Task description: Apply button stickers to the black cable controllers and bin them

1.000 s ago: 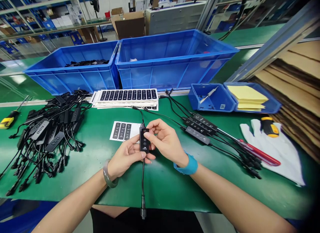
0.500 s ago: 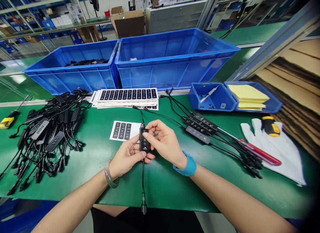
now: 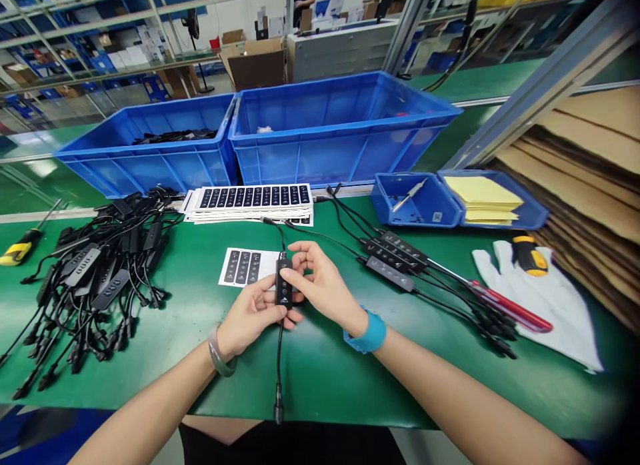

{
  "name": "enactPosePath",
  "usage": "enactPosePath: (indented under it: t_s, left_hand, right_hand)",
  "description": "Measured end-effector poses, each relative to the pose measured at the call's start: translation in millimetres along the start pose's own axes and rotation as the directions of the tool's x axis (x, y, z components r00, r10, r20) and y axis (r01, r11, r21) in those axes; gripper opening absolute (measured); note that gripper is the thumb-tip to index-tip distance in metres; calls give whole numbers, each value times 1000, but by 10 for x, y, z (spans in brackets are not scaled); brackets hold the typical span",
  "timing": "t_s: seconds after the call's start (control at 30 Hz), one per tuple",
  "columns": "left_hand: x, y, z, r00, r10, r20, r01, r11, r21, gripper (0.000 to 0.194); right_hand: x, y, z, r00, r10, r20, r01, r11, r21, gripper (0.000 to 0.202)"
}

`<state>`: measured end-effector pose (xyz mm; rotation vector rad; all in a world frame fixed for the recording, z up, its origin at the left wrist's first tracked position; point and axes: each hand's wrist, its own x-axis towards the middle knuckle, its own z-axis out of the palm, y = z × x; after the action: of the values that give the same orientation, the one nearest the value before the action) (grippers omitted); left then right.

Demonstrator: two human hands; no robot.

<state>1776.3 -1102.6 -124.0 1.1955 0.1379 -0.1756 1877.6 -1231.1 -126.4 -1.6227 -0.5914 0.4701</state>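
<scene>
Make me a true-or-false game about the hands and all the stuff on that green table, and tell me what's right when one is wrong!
1. The left hand holds a black controller. True.
2. The right hand wears a white glove. False: the right hand is bare, and the white glove lies on the green table.
3. Three dark labels show on the small white sheet. True.
4. The wristband on the right arm is red. False: the wristband is blue.
5. The yellow papers are in a blue tray. True.
</scene>
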Motion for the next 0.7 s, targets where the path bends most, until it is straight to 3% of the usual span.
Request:
enactPosePath:
  t_s: [0.13,0.2,0.3,0.37,0.5,0.7]
  left_hand:
    - [2,14,-1,1000,-18,23,18,1000,-5,51]
    - [2,12,1,999,-35,25,35,999,12,51]
    - [10,-2,5,999,-32,17,31,999,42,39]
    - [18,-8,9,999,-34,21,33,998,47,42]
    - [27,-6,19,998,-59,2,59,998,34,50]
    - [62,-75,7,996,-30,-80,31,999,11,42]
  right_hand:
    - [-13,-30,2,978,5,208,-9,1000,16,81]
    - [-26,-53,19,965,-7,261,-11,998,67,71]
    - [-23,-61,43,972,-4,234,-22,994,106,39]
    - [-5,-54,46,984,-1,179,-20,993,117,29]
    - [24,-54,28,996,-6,94,-4,995,104,41]
    - [-42,-42,55,989,-80,126,87,995,-54,50]
